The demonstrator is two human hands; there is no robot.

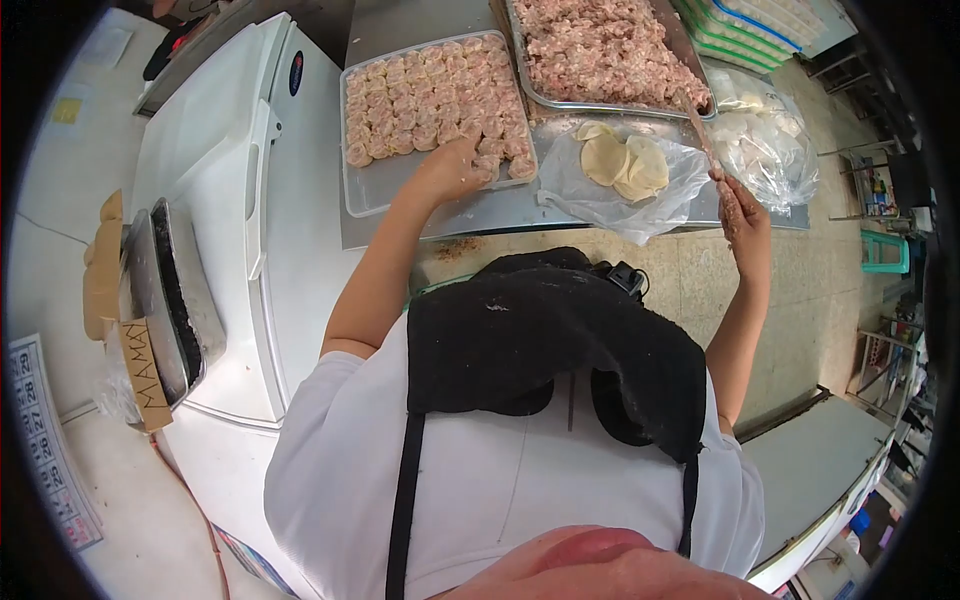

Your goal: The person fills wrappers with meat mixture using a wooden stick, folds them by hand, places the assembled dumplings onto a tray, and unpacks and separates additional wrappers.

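Note:
My left hand (452, 172) reaches into the front of a clear plastic tray (372, 190), its fingers closed round a dumpling (487, 165) at the edge of the packed rows. Open-topped, meat-filled dumplings (425, 95) fill most of that tray. In my right hand (742, 215), which is smeared with filling, is a narrow spatula (699, 130) coated in meat. Its tip points toward a metal tray (600, 107) heaped with minced meat filling (605, 50). Between my hands, round dumpling wrappers (625, 165) lie loosely stacked on a plastic bag (585, 190).
Bulging clear plastic bags (760, 150) sit at the table's right, near stacked green-edged trays (735, 35). A white refrigerator (225, 130) stands close on the left, with metal trays (175, 290) leaning on it. A green stool (885, 252) is on the floor at right.

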